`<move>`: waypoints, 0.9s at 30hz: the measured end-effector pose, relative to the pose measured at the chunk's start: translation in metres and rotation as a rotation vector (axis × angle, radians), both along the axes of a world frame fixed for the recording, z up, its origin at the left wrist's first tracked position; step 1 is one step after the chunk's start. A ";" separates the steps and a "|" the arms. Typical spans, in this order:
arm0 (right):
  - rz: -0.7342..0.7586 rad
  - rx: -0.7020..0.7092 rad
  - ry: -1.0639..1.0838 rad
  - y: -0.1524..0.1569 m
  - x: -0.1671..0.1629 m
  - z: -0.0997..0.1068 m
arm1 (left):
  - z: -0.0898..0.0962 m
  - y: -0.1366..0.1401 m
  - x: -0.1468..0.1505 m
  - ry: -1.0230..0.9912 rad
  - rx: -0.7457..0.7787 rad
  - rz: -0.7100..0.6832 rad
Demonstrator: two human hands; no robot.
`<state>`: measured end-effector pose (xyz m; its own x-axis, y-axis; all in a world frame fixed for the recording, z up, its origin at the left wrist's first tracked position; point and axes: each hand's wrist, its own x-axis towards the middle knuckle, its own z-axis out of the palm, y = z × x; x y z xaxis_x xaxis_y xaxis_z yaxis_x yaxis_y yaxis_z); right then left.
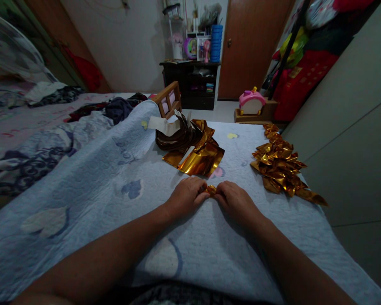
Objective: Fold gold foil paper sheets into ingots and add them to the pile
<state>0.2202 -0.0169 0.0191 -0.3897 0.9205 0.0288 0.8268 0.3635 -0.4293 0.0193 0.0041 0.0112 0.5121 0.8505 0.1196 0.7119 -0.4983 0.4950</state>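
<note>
Between both hands is a small folded piece of gold foil paper (211, 190), low over the bed. My left hand (188, 194) pinches its left end, fingers closed. On the other end, my right hand (235, 197) is closed in a pinch too. Most of the piece is hidden by the fingers. Just beyond the hands lies a stack of gold foil sheets (206, 156), loose and curling, with brown and whitish undersides. To the right, a heap of folded gold foil pieces (277, 163) stretches along the bed's edge.
A pale blue quilt with heart prints (114, 220) covers the bed. Behind the sheets stands a wooden bed-end post (169, 101). Clothes (119, 108) lie at the left. A dark cabinet (190, 84), a pink toy (252, 103) and a pale wardrobe (352, 148) surround the bed.
</note>
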 end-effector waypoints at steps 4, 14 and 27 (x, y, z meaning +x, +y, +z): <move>0.004 -0.009 0.002 0.001 0.000 0.000 | 0.000 0.000 0.000 -0.004 -0.022 0.018; -0.013 0.007 0.039 0.001 0.000 -0.005 | 0.003 0.000 0.004 -0.052 -0.109 0.107; 0.039 0.058 0.260 0.004 0.008 -0.006 | 0.002 0.001 0.000 -0.442 -0.290 -0.030</move>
